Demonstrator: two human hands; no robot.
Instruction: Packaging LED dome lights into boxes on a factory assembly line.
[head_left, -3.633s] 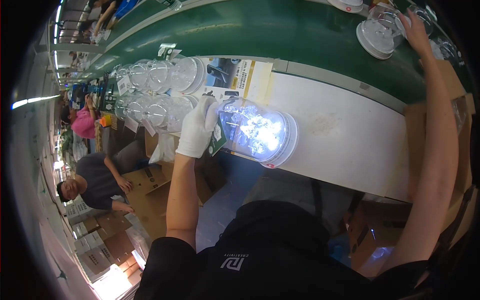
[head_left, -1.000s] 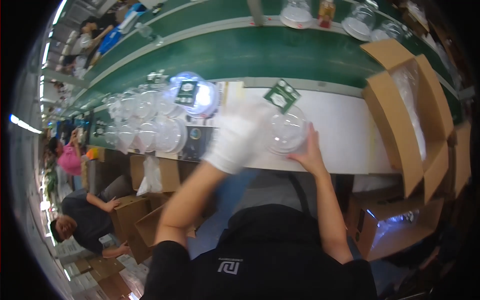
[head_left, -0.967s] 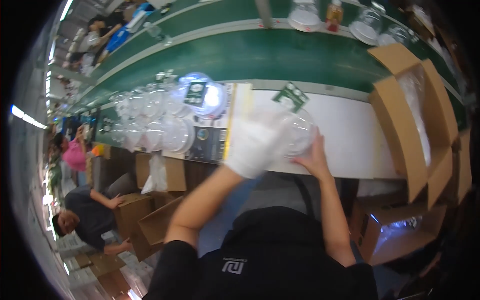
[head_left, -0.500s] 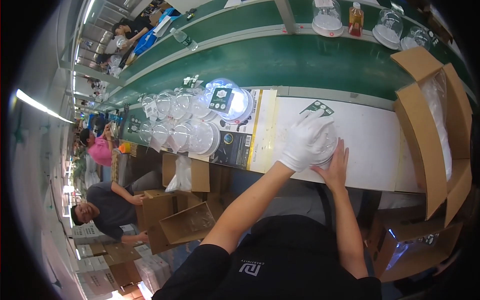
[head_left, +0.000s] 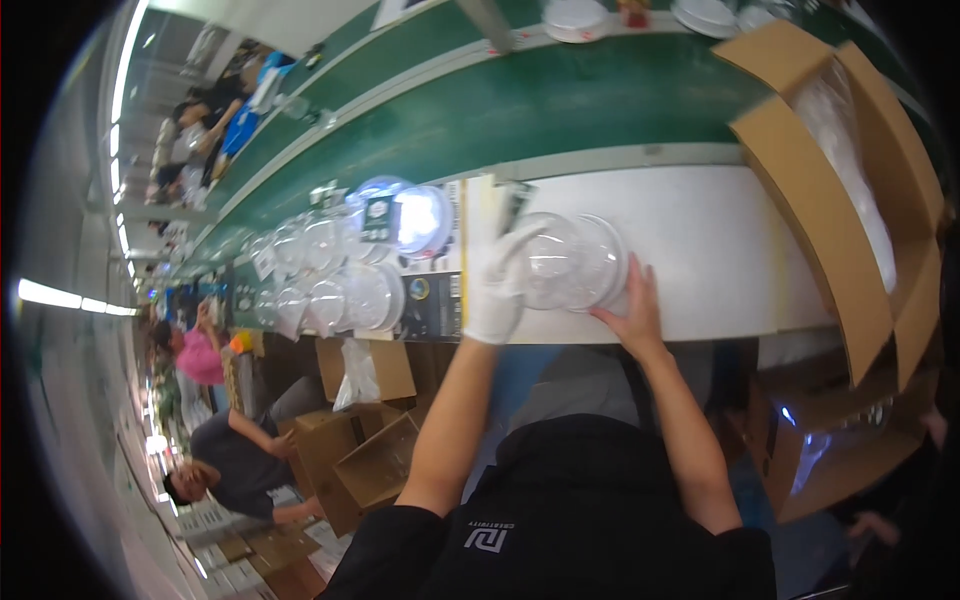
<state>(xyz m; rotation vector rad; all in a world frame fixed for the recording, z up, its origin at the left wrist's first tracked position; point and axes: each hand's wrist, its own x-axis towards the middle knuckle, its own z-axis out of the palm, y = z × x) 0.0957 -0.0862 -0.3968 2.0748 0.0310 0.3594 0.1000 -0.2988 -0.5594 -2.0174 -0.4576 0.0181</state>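
Note:
A clear plastic dome on a round white base (head_left: 575, 262) lies on its side on the white board, its rounded end toward the left. My right hand (head_left: 637, 315), bare, grips the base at its near right edge, thumb and fingers against the rim. Beside the dome's rounded end is my left hand (head_left: 500, 285) in a white glove, smeared by motion. A dark green printed tag (head_left: 515, 205) shows at the gloved fingertips; whether they pinch it is too blurred to tell.
Several clear domes (head_left: 345, 300) stand in rows at the left, one lit blue-white (head_left: 420, 220). An open carton (head_left: 850, 200) with a plastic liner stands at the right, another carton (head_left: 830, 450) below it. A person in grey (head_left: 235, 455) holds cartons at the lower left.
My gloved left hand has moved left off the dome, uncovering it. The green tag has shifted left with the glove. My right hand stays at the base. The whole view has shifted.

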